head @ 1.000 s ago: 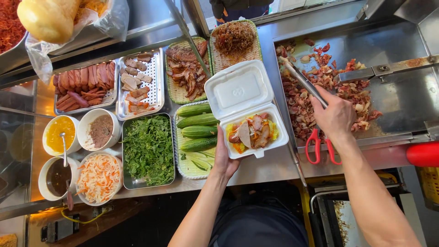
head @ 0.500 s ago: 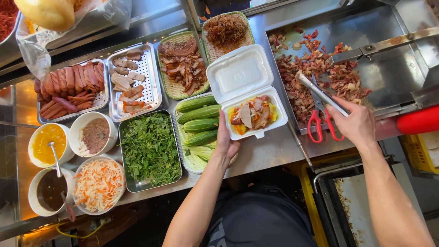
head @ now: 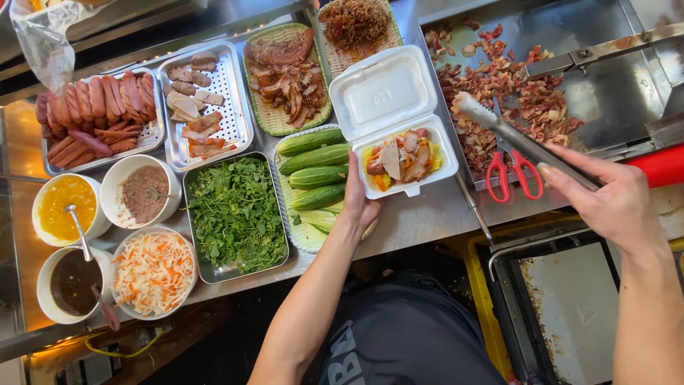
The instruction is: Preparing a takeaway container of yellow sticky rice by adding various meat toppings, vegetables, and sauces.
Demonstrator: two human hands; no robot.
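Street-food stall / small takeaway prep counter, not a home kitchen. Evidence: stainless steel counter (head: 427,221) packed edge to edge with ready-to-serve ingredients. Perforated metal trays of sausages (head: 96,117) and sliced cold cuts (head: 203,100), woven trays of roast meat (head: 285,75) and whole cucumbers (head: 313,167), steel pan of fresh herbs (head: 235,210), bowls of sauces and pickled shredded vegetables (head: 153,271). Big steel griddle tray (head: 627,85) heaped with chopped meat (head: 513,93), red-handled scissors (head: 513,171) on its edge. White foam takeaway box (head: 395,121) open, part-filled. Everything within arm's reach of one standing worker.
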